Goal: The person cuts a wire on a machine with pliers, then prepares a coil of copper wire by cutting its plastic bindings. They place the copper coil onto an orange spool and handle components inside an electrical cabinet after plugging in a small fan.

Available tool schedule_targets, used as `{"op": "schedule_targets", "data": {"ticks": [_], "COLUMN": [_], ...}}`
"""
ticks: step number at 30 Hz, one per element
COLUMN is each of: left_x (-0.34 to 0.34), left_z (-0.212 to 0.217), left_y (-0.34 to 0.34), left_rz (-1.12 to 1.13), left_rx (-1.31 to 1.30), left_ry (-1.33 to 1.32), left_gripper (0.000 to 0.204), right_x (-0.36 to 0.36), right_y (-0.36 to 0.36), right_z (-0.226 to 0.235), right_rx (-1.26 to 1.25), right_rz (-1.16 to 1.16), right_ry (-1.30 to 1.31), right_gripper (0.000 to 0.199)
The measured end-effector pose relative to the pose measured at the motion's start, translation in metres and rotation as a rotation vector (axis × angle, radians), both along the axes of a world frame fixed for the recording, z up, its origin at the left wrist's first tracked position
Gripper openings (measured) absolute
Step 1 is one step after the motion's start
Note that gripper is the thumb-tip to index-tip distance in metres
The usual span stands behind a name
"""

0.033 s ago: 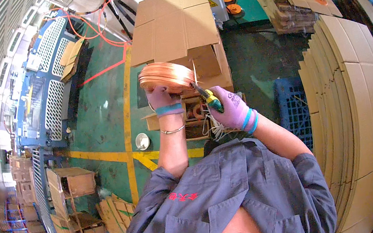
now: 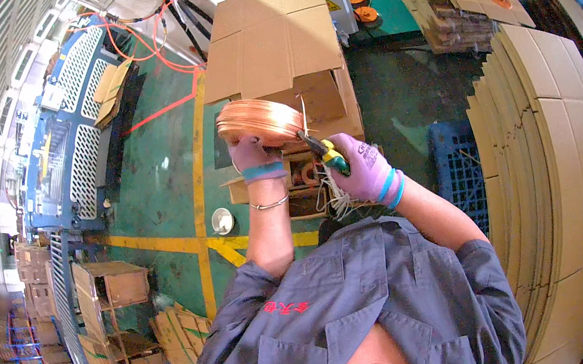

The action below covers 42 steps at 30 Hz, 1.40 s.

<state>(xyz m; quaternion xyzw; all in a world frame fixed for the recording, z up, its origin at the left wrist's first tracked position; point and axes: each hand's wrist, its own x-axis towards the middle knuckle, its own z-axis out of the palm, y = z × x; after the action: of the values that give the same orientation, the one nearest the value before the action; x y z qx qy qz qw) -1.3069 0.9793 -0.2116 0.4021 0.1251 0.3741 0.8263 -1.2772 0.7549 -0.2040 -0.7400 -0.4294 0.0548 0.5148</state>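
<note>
My left hand (image 2: 253,151), in a purple glove with a blue cuff, grips a coil of copper wire (image 2: 259,118) from below. In my right hand (image 2: 364,170), gloved the same way, are pliers (image 2: 333,156) with yellow and green handles. Their dark jaws touch or nearly touch the coil's right end, at the foot of a thin white tie (image 2: 303,110) that sticks up there. Whether the jaws are closed on the tie cannot be made out. The coil is held up in front of a brown cardboard box (image 2: 266,32).
Beneath my hands, an open carton (image 2: 310,202) sits beside a bundle of white ties (image 2: 341,201). A white bucket (image 2: 222,221) stands on the green floor to the left. On the right are a blue plastic pallet (image 2: 457,169) and stacked flat cardboard (image 2: 545,178).
</note>
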Motion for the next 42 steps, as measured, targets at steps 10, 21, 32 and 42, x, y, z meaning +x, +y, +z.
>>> {"op": "schedule_targets", "data": {"ticks": [10,21,32,42], "left_x": [-0.005,-0.012,0.000,-0.005], "left_z": [0.005,0.011,0.013,0.024], "left_y": [0.007,0.026,0.006,-0.011], "left_rz": [0.046,-0.473,-0.635,-0.595], "left_rx": [0.001,-0.341,-0.280,-0.263], "left_ry": [-0.045,-0.308,-0.190,-0.254], "left_gripper": [0.031,0.035,0.024,0.016], "right_x": [0.013,0.005,0.003,0.005], "right_y": [-0.024,-0.042,-0.012,-0.009], "right_z": [0.021,-0.004,-0.017,-0.014], "right_rx": [-0.310,-0.125,-0.059,-0.165], "right_rz": [0.078,0.070,0.110,0.216], "right_ry": [-0.200,0.033,0.133,0.066], "right_gripper": [0.044,0.047,0.067,0.070]}}
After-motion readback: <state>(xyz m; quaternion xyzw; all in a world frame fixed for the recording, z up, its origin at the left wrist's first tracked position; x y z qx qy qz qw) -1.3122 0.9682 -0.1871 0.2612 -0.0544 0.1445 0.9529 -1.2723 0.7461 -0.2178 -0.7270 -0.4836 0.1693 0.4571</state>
